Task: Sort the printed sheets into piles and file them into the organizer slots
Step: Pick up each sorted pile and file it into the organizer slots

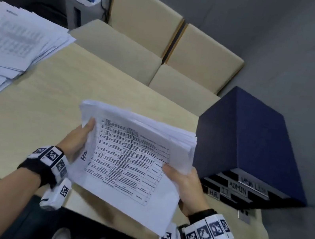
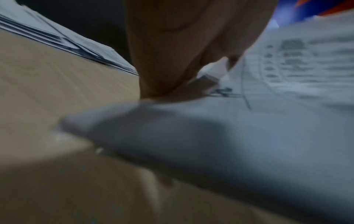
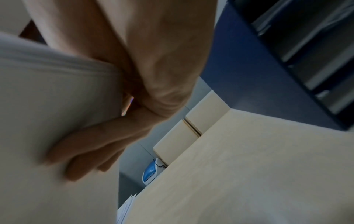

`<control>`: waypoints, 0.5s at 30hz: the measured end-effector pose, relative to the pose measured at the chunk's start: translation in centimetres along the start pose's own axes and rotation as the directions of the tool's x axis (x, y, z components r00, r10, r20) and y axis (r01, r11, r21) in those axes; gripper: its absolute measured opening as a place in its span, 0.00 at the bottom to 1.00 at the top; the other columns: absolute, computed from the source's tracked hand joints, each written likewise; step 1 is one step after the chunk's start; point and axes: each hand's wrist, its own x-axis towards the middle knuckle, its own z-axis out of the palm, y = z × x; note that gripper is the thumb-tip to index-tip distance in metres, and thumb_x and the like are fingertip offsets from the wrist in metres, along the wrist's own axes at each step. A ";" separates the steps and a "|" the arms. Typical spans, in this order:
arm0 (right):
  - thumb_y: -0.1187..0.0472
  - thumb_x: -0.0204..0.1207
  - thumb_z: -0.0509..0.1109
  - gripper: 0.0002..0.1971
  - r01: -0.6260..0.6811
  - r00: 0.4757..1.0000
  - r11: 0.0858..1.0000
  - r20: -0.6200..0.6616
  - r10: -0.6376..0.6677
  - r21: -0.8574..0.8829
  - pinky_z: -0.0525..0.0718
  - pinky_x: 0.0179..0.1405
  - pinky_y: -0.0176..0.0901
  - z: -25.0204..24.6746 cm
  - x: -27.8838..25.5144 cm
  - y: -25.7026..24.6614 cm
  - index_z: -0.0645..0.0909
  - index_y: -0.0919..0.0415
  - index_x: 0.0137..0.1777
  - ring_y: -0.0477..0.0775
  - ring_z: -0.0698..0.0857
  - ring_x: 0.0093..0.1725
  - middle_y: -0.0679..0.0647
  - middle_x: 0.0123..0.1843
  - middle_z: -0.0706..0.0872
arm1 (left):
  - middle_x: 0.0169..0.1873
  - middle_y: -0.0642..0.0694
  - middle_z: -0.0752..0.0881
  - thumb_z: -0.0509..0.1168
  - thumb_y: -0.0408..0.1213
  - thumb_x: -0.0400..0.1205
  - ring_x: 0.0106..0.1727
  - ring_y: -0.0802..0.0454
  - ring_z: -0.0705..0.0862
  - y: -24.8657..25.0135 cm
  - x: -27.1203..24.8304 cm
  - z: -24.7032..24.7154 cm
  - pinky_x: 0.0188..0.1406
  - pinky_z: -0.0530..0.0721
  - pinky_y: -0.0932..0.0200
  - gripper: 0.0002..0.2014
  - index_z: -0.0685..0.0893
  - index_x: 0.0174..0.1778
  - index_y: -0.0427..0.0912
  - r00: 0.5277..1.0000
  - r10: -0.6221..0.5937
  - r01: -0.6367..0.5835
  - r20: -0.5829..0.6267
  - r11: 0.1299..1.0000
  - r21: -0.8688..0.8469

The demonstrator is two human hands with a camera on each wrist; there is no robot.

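Note:
A thick stack of printed sheets (image 1: 131,156) hangs above the table, its top page a table of text with "HR" handwritten at its left edge. My left hand (image 1: 78,139) grips the stack's left edge, thumb on top. My right hand (image 1: 180,179) grips its right edge, fingers (image 3: 90,145) underneath the stack (image 3: 47,106). In the left wrist view the stack (image 2: 229,136) is blurred. The dark blue organizer (image 1: 252,143) stands to the right, its slots labelled HR, IT, ADMIN and one I cannot read.
More piles of printed sheets (image 1: 8,46) lie at the table's (image 1: 51,101) left end. Beige chairs (image 1: 162,57) stand behind the table, a grey and blue shredder (image 1: 84,0) on the floor beyond. My shoes show below the near edge.

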 end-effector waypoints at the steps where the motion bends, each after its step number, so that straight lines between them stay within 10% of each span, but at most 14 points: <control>1: 0.66 0.70 0.77 0.20 -0.001 1.000 1.000 -0.003 0.001 0.006 0.86 0.61 0.63 -0.4 -0.8 0.4 0.83 0.69 0.62 0.67 0.88 0.59 0.67 0.59 0.89 | 0.73 0.25 0.66 0.51 0.64 0.83 0.77 0.26 0.64 -0.3 -1.0 0.8 0.76 0.66 0.39 0.41 0.61 0.81 0.33 0.999 -0.037 0.037 -0.020 0.999 -0.011; 5: 0.69 0.79 0.70 0.15 -0.016 0.999 1.000 0.034 0.015 0.026 0.86 0.62 0.54 -4.2 -4.0 2.0 0.82 0.60 0.65 0.59 0.88 0.62 0.56 0.61 0.90 | 0.57 0.27 0.85 0.64 0.62 0.76 0.62 0.25 0.82 -1.2 -3.0 3.2 0.64 0.79 0.30 0.37 0.83 0.62 0.28 0.999 -0.029 0.029 -0.041 0.999 0.021; 10: 0.56 0.82 0.70 0.09 -0.043 0.998 0.992 0.049 0.049 -0.117 0.86 0.62 0.56 -12.6 -8.7 5.6 0.83 0.53 0.61 0.53 0.89 0.60 0.52 0.60 0.91 | 0.30 0.42 0.90 0.68 0.42 0.83 0.24 0.48 0.87 -3.6 -4.0 9.1 0.23 0.83 0.56 0.13 0.78 0.50 0.35 1.000 0.021 -0.020 -0.008 0.992 0.121; 15: 0.44 0.56 0.87 0.37 -0.071 0.981 0.992 -0.172 0.089 0.107 0.83 0.65 0.68 -22.0 -12.5 12.3 0.84 0.61 0.63 0.64 0.89 0.60 0.62 0.61 0.90 | 0.44 0.42 0.86 0.65 0.51 0.84 0.46 0.42 0.84 -10.6 -5.3 15.9 0.52 0.80 0.49 0.17 0.82 0.46 0.37 0.981 -0.159 0.055 0.109 0.770 0.635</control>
